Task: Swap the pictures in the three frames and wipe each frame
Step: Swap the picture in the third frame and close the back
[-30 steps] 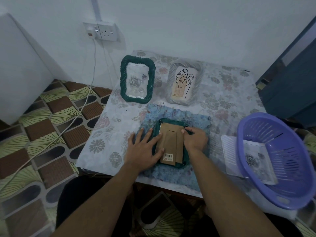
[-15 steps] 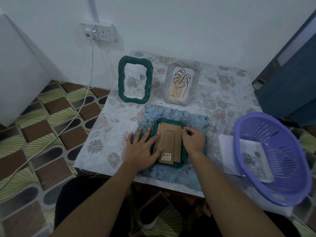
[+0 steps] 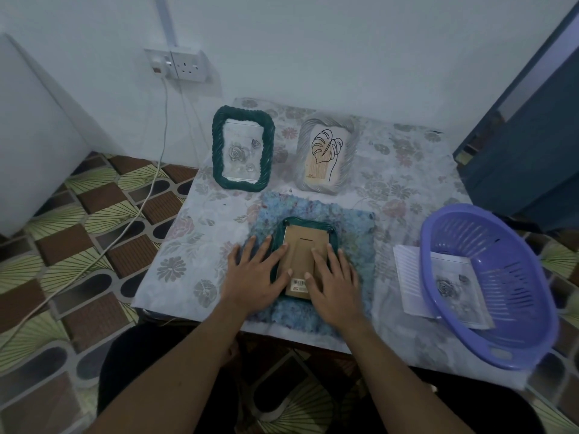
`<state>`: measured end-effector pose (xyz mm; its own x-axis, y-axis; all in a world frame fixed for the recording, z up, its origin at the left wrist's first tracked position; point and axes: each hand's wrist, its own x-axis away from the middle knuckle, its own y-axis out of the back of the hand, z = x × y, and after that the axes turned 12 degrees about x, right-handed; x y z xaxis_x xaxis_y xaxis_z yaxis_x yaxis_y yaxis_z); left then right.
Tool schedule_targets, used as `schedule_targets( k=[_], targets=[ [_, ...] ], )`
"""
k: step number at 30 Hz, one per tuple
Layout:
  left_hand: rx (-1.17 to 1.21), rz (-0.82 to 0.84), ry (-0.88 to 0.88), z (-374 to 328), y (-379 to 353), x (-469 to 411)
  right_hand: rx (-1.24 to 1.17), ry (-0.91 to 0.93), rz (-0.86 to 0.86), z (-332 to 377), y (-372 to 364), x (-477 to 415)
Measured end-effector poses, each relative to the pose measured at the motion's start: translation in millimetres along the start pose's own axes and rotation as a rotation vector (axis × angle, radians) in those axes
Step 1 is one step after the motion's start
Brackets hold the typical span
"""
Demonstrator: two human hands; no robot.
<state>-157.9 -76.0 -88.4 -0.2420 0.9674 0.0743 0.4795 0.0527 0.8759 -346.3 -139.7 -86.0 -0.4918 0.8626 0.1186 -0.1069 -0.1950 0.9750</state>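
Pressing rather than gripping: left hand (image 3: 253,277) laid open over the left rim of the face-down green frame (image 3: 305,221), fingers straight and spread, clasping nothing; right hand (image 3: 333,281) equally flat on the backing board (image 3: 299,249). Was curled at the frame's far right corner a second ago, as if working a tab; now lies spread across the board, with the left unmoved. Suggests the back is seated and being pressed home, so probably close to turning over and wiping. Looks like stiff matte cardboard, slotted near the top, with a barcode sticker (image 3: 299,283) at the near edge, set in a rope-twisted rim with rounded corners. Rests on a fuzzy blue cloth (image 3: 355,227) over a floral table (image 3: 188,245). Farther back, a matching twisted frame (image 3: 216,145) with roses beside a ribbed silvery frame (image 3: 302,145) with a line-drawn leaf. Off right, a slotted lilac plastic basket (image 3: 438,214).
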Motion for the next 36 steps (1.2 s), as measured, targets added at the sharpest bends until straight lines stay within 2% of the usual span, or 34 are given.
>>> schedule_targets(
  k=[5, 16, 24, 33, 36],
  targets=[
    [-0.009, -0.013, -0.008, -1.7, 0.8, 1.6, 0.037, -0.003, -0.024, -2.5, -1.0, 0.9],
    [0.23, -0.012, 0.01, 5.4, 17.4, 2.3, 0.062, -0.008, 0.028, 0.4, 3.1, 0.8],
    [0.06, 0.179, -0.105, 19.3, 39.6, 16.3, 0.054, -0.014, 0.024, 1.8, 4.9, 0.4],
    [0.029, 0.214, -0.115, 10.0, 47.0, 12.8, 0.058, -0.022, 0.029, 2.1, 3.4, 0.8],
    [0.022, 0.192, -0.166, 10.9, 47.1, 12.5, 0.057, -0.018, 0.029, 1.5, 3.9, 0.4]
  ],
)
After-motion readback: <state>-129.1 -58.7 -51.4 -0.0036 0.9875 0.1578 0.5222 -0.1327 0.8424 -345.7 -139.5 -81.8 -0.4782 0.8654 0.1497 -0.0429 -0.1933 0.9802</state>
